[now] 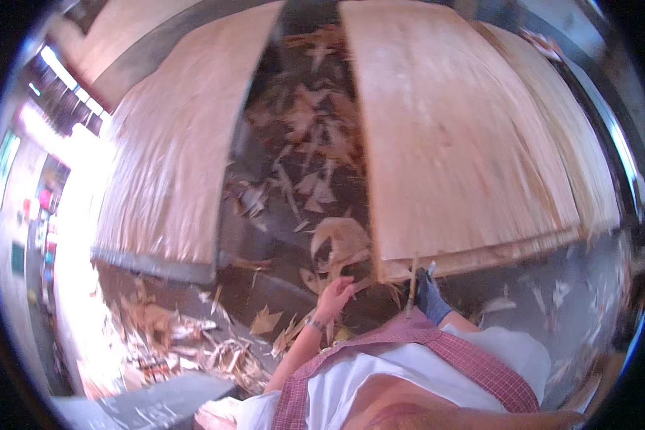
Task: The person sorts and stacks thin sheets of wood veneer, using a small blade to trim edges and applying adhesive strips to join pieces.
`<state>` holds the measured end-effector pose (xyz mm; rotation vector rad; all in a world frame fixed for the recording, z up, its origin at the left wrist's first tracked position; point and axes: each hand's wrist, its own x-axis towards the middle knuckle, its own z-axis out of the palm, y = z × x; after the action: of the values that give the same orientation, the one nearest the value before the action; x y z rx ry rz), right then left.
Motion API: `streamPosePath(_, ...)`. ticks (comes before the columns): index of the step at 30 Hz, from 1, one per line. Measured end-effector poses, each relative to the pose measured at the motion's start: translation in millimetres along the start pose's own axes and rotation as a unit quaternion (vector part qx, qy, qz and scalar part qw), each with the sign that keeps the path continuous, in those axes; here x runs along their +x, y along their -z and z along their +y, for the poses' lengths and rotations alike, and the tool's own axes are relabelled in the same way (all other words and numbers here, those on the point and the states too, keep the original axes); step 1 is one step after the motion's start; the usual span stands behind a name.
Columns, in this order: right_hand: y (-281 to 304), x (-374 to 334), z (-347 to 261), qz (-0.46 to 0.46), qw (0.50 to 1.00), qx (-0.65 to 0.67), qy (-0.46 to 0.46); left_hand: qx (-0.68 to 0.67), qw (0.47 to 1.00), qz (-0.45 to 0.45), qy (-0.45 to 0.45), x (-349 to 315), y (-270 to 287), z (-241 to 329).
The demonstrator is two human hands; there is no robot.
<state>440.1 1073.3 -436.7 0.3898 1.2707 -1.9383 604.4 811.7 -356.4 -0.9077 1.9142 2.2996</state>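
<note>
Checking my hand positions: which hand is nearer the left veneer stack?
Left. Your bare left hand is right of the left veneer stack, apart from it; your gloved right hand is farther right, near the right veneer stack.

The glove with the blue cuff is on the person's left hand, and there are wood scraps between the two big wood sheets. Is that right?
Not quite: in the head view, the glove is on the person's right hand. The left hand is bare. There are indeed wood scraps between the two big wood sheets.
</note>
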Motion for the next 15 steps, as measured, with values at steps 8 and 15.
streamPosePath(8,-204.6,-36.7,72.5,0.109,0.986,-0.087,0.093,-0.079,0.946,0.309,0.064,-214.5,207.9,-92.5)
streamPosePath(15,-428.6,34.6,144.6,-0.008,0.972,-0.161,0.171,-0.178,0.917,0.348,0.081,-256.9,337.3,-137.1)
